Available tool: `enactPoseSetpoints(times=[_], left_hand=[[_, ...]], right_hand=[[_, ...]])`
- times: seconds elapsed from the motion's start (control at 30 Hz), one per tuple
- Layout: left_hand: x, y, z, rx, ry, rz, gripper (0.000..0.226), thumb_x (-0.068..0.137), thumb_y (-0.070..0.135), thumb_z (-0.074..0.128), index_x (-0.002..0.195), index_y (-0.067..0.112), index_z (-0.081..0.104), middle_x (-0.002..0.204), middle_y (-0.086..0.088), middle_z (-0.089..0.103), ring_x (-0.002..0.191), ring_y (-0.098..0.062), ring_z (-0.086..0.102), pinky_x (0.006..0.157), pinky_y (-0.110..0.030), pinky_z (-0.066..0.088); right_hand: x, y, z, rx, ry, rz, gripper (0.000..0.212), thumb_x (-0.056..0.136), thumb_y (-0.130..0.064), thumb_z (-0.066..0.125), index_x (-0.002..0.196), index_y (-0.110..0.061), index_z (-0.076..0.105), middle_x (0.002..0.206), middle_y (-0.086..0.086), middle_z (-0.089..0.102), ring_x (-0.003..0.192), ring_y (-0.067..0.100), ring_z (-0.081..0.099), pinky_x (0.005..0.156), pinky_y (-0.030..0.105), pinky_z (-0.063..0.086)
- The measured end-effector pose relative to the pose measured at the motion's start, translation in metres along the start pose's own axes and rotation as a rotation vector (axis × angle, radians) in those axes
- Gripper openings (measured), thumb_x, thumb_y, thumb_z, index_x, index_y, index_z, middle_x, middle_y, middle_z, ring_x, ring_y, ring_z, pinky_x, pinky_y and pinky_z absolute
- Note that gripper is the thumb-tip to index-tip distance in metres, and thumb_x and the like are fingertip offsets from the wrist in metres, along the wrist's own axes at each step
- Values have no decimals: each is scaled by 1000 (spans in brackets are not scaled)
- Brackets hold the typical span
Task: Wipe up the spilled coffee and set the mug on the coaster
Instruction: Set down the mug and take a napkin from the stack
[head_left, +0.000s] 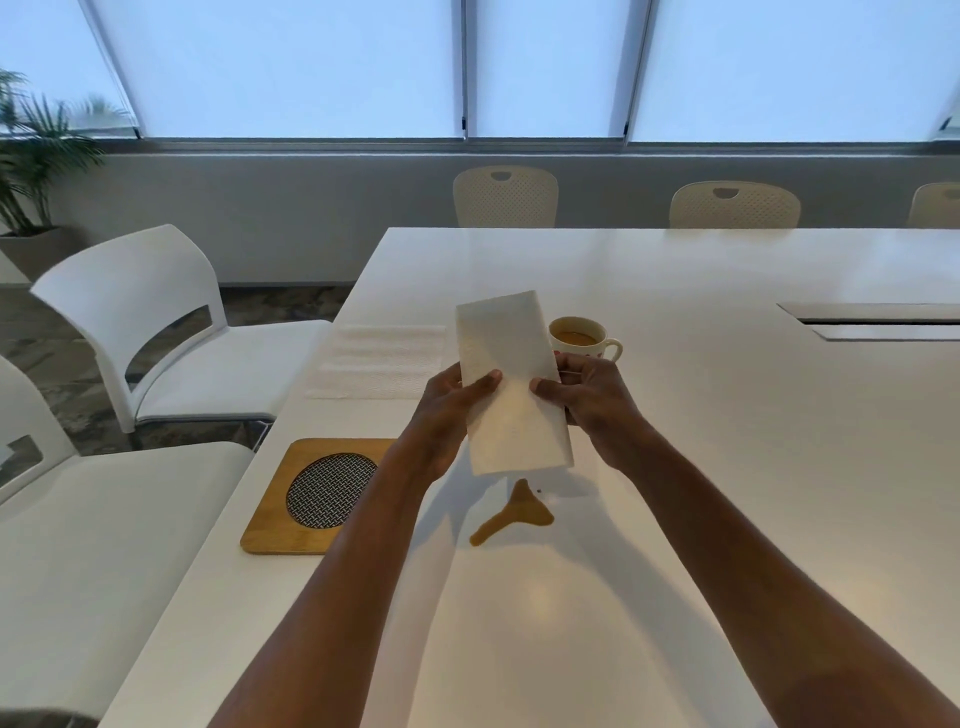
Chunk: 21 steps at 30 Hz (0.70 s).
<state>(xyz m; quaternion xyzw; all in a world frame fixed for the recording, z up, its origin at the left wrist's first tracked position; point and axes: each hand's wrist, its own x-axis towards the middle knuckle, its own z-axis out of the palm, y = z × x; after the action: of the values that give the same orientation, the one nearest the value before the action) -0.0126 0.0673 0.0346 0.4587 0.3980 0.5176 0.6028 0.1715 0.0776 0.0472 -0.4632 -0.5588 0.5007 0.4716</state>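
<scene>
Both hands hold one folded paper towel up in the air. The left hand pinches its left edge and the right hand pinches its right edge. On each hand the thumb is on the front and the fingers are curled round behind.

The coffee spill is a small brown puddle on the white surface, just near of the towel's low end. It has a long thin tail that runs near and left. The mug stands on the surface just behind the right hand, with a lot of coffee in it. The wooden coaster lies at the left edge, well apart from the mug.

What could go wrong? The right hand is very close to the mug, so a quick move could knock it and spill more. One fast wipe might smear the puddle or miss the thin tail. The mug looks full, so coffee could slop out on the way to the coaster.

A second paper towel lies flat on the surface, far and left of the hands. A long slot is cut in the surface on the right. White chairs stand on the left, cream chairs on the far side. Behind them are big windows with blinds and a green plant in the left corner.
</scene>
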Motion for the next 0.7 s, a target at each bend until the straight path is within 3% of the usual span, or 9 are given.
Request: enactPoseSetpoints(times=[0.2, 0.27, 0.33, 0.4, 0.47, 0.57, 0.63, 0.7], left_hand=[[0, -6, 0, -55, 70, 48, 31, 80, -5, 69, 111, -1, 67, 113, -18, 69, 100, -34, 68, 82, -45, 58], [0, -6, 2, -80, 71, 96, 24, 79, -9, 67, 102, -2, 70, 106, -21, 70, 94, -34, 68, 83, -48, 57], [-1, -5, 6, -61, 102, 152, 19, 78, -11, 67, 91, 2, 74, 93, -14, 74, 85, -27, 70, 76, -42, 59], [0, -4, 7, 28, 157, 233, 23, 77, -14, 66, 84, 6, 76, 85, -6, 75, 78, -16, 70, 67, -31, 57], [3, -5, 6, 121, 180, 300, 28, 75, -20, 63, 83, 4, 76, 92, -8, 75, 82, -13, 69, 67, -26, 54], [6, -8, 3, 228, 171, 386, 30, 72, -24, 61, 80, 0, 77, 103, -17, 69, 91, -18, 66, 68, -25, 52], [9, -9, 4, 319, 169, 440, 27, 70, -22, 63, 80, -2, 77, 105, -16, 67, 96, -23, 63, 69, -25, 50], [10, -10, 7, 387, 167, 498, 22, 69, -19, 66, 81, -4, 77, 106, -16, 65, 98, -24, 61, 71, -25, 51]], right_hand=[[-4, -2, -4, 119, -1, -2, 27, 85, -2, 70, 111, 0, 64, 104, 13, 74, 92, 27, 73, 71, 40, 61], [-4, -1, -6, 173, -17, 19, 30, 86, 2, 66, 116, 3, 63, 110, 19, 71, 98, 33, 71, 75, 44, 61], [-4, 0, -8, 223, -46, 57, 30, 90, 2, 60, 120, 5, 61, 115, 22, 67, 98, 33, 69, 71, 39, 59], [-6, -3, -9, 335, -62, 119, 31, 97, -7, 54, 126, 4, 56, 111, 21, 65, 88, 28, 69, 64, 33, 58], [-8, -7, -12, 451, -79, 200, 39, 102, -26, 49, 131, 0, 53, 105, 17, 67, 80, 24, 71, 60, 34, 57], [-6, -10, -19, 477, -139, 321, 59, 99, -57, 33, 125, -9, 56, 115, 15, 70, 95, 29, 72, 70, 39, 61], [-5, -13, -21, 410, -200, 336, 62, 93, -63, 37, 124, -12, 55, 120, 16, 69, 103, 34, 69, 78, 41, 61], [-5, -18, -21, 329, -224, 326, 58, 87, -54, 55, 129, -13, 51, 122, 16, 67, 103, 34, 70, 76, 41, 61]])
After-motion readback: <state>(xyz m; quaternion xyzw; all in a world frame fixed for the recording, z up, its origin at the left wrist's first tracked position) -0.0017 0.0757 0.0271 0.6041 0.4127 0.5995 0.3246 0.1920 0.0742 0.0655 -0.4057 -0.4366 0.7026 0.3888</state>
